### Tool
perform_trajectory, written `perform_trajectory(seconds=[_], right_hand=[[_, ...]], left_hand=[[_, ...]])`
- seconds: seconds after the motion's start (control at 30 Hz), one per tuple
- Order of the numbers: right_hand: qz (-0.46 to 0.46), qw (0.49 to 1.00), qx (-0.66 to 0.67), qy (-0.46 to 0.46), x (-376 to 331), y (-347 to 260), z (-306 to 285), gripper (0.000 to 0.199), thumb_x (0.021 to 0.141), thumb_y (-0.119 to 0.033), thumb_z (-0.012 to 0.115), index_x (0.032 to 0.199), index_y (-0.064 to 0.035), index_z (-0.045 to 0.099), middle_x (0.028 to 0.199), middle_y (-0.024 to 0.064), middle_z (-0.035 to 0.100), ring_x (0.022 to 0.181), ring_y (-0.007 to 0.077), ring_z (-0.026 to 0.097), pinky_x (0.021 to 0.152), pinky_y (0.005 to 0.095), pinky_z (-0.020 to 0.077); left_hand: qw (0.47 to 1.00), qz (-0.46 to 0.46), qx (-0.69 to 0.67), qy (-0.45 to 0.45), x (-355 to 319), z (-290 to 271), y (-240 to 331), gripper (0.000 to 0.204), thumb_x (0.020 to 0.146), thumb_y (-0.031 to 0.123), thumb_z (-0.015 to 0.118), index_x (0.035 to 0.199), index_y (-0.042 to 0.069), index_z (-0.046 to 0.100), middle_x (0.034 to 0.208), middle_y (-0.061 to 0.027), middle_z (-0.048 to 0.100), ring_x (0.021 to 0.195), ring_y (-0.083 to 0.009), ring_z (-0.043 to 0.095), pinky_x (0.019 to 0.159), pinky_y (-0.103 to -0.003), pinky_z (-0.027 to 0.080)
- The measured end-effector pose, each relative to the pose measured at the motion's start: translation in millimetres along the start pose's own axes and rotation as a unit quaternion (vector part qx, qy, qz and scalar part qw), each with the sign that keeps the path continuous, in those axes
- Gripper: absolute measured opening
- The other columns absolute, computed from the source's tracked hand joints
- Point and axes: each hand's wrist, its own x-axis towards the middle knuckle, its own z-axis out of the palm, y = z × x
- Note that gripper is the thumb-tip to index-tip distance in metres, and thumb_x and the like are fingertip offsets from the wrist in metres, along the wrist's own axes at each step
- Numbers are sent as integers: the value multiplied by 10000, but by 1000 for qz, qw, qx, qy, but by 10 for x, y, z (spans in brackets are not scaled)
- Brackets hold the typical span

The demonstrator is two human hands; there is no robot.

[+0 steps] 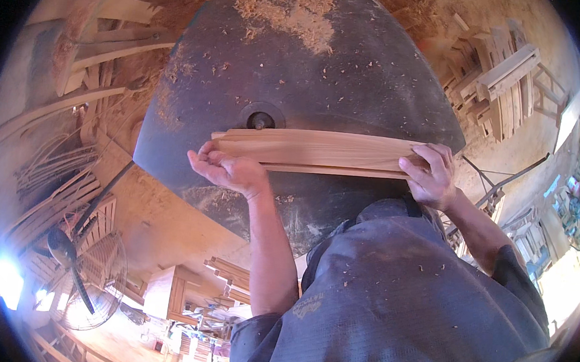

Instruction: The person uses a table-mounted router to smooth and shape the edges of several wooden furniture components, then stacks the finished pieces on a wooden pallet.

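Observation:
A long, pale wooden board (332, 150) lies crosswise over a dark machine table (348, 92), its far edge near the left end close against a round dark spindle cutter (261, 120). At the board's left end, my left hand (231, 171) is closed against the near edge, its palm turned partly upward; some of its fingers are hidden by the board. My right hand (433, 176) grips the right end, with fingers bent over the top. A darker gap runs along the near side of the board, and I cannot tell whether it is a second piece.
Wood shavings (284, 11) lie heaped on the far part of the table. Curved timber pieces (122, 51) lean at the left, and stacked wood (508, 81) stands at the right. A large caged fan (91, 282) is at the lower left.

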Motion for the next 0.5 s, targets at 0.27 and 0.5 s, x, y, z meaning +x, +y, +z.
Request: perform_trajectory(seconds=[0.27,0.5], right_hand=[[-17,998,58,31,355,-119,188,575,589,-24,872,1147,-107,762,1210,105,638,1049,307,656,850,445,567],[-92,991,77,66,740,-249,501,334,694,-79,840,1020,-116,773,1077,25,648,994,226,640,795,377,551]], left_hand=[[999,-25,15,31,455,-133,-68,570,1110,151,360,1594,-123,232,1385,-220,536,1264,-307,541,1141,-432,416],[997,-26,-3,79,922,-287,-87,594,1104,218,478,1557,-142,341,1442,-274,543,1260,-326,571,1110,-438,442]])
